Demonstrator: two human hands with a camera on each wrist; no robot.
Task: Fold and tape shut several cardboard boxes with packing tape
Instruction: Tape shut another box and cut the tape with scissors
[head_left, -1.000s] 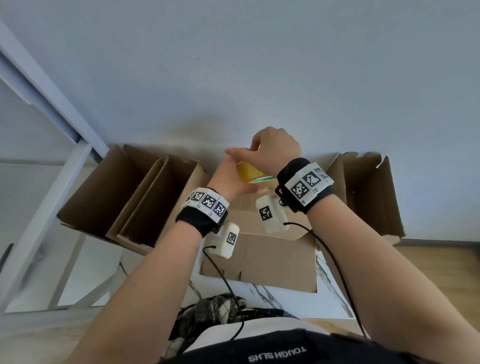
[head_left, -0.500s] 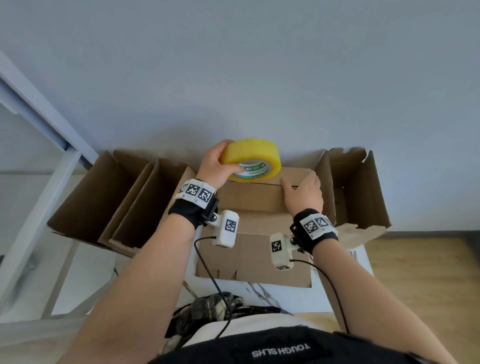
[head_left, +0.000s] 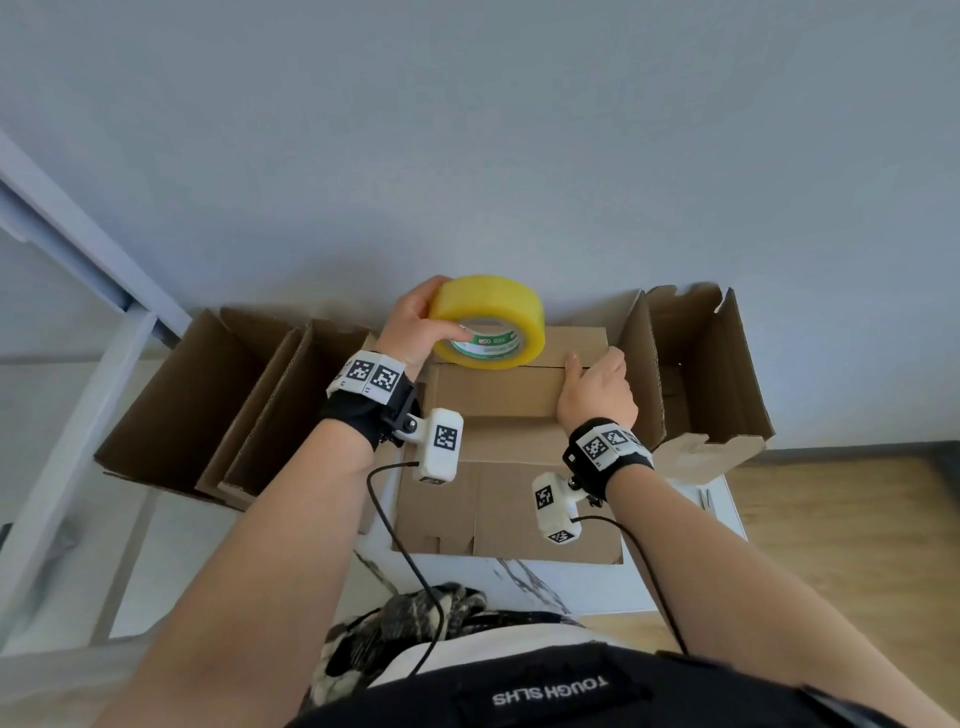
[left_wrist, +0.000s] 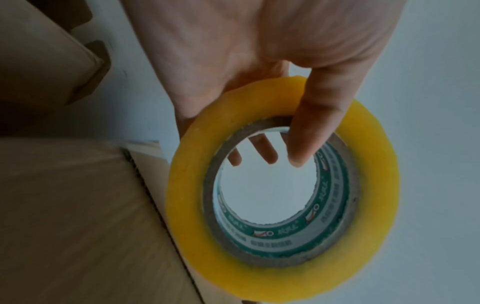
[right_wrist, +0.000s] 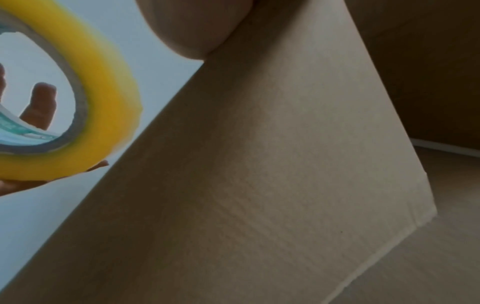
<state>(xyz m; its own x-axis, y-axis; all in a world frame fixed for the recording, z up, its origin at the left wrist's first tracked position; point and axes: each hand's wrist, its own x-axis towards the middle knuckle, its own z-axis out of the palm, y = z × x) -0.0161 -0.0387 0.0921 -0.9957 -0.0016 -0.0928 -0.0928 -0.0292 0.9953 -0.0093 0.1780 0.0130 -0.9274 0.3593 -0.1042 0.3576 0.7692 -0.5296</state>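
A yellow roll of packing tape (head_left: 488, 312) hangs above the far left corner of the folded cardboard box (head_left: 498, 395). My left hand (head_left: 415, 327) grips the roll, thumb inside the core and fingers round the outer rim. In the left wrist view the thumb (left_wrist: 311, 123) hooks into the tape roll (left_wrist: 369, 148) beside the box (left_wrist: 64, 205). My right hand (head_left: 597, 387) rests on the box top near its right end, by the seam between the flaps. The right wrist view shows the hand (right_wrist: 194, 24) lying on the box (right_wrist: 259, 185), with the tape roll (right_wrist: 103, 82) to the left.
Two open boxes (head_left: 171, 410) (head_left: 291, 410) stand on their sides at the left, and another open box (head_left: 696, 374) at the right. Flat cardboard (head_left: 509, 514) lies on the white table (head_left: 597, 587) in front. A white frame (head_left: 78, 374) slants at far left.
A second ago both hands were together on the roll. The right hand has come down onto the box top, and the left hand has kept the roll up at the box's far edge.
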